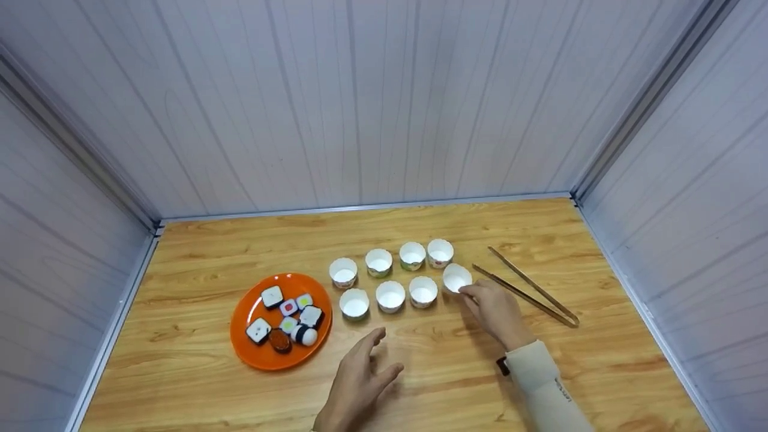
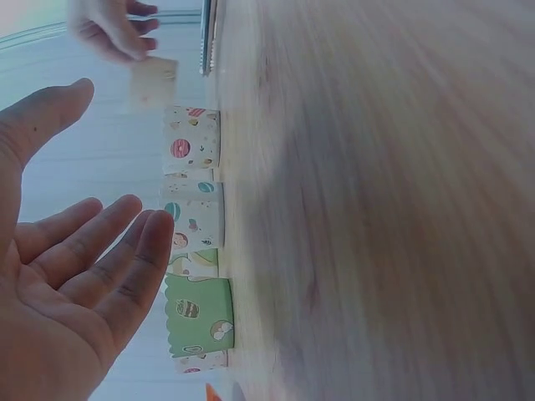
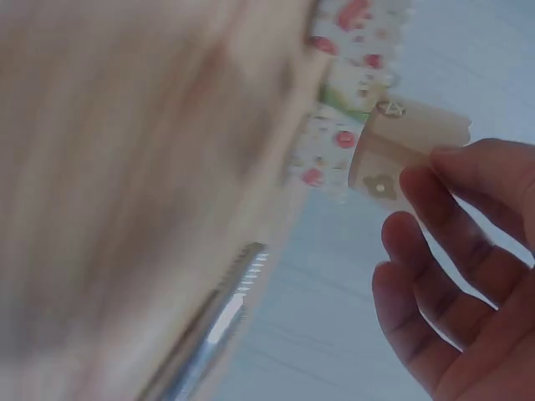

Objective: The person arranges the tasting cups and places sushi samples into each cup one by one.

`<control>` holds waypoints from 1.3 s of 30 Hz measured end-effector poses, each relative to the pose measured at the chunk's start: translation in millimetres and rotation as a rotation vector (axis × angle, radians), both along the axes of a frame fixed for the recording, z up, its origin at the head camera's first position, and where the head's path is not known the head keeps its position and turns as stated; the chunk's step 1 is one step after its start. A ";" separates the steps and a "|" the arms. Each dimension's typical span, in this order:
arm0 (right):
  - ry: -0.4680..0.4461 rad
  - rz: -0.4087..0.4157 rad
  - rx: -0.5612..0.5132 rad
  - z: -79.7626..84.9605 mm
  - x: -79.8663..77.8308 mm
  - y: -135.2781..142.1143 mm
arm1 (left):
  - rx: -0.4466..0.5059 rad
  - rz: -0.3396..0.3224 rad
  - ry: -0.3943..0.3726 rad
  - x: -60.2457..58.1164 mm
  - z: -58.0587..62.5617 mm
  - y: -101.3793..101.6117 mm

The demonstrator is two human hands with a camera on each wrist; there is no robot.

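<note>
My right hand pinches the rim of a paper baking cup at the right end of the front row. In the right wrist view this cup is beige with a brown flower print, raised above the table and held between thumb and forefinger. My left hand hovers in front of the cups, fingers spread, holding nothing. Nearest to it stand a green-sided cup and a white printed cup. Another front cup sits just left of the held one. Several cups, among them one patterned cup, form the back row.
An orange plate at the left carries several toy sushi pieces. Metal tongs lie spread on the wooden table, right of the cups. Pale panel walls enclose the table at the back and both sides.
</note>
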State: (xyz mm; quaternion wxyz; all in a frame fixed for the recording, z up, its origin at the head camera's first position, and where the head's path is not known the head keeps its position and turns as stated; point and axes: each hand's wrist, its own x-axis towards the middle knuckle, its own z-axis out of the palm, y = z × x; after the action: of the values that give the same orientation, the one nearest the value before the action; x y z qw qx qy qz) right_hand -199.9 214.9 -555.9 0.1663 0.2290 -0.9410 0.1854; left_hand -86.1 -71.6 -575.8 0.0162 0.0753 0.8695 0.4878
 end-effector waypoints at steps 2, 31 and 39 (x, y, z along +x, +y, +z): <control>-0.077 -0.033 0.017 -3.8 -1.1 -0.5 | -0.003 0.000 0.006 -0.1 0.0 0.2; 0.016 0.004 -0.061 15.6 60.4 -12.0 | 0.000 -0.008 -0.013 -1.4 4.3 0.5; -0.015 -0.015 -0.053 19.0 66.1 -14.6 | 0.000 0.004 0.005 0.7 4.8 -2.0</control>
State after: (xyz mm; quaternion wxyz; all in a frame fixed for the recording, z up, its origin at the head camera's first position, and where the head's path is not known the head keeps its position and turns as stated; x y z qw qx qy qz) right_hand -133.8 200.3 -536.9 0.1668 0.2163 -0.9386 0.2108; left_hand -85.4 -73.5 -571.1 0.0130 0.0750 0.8697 0.4878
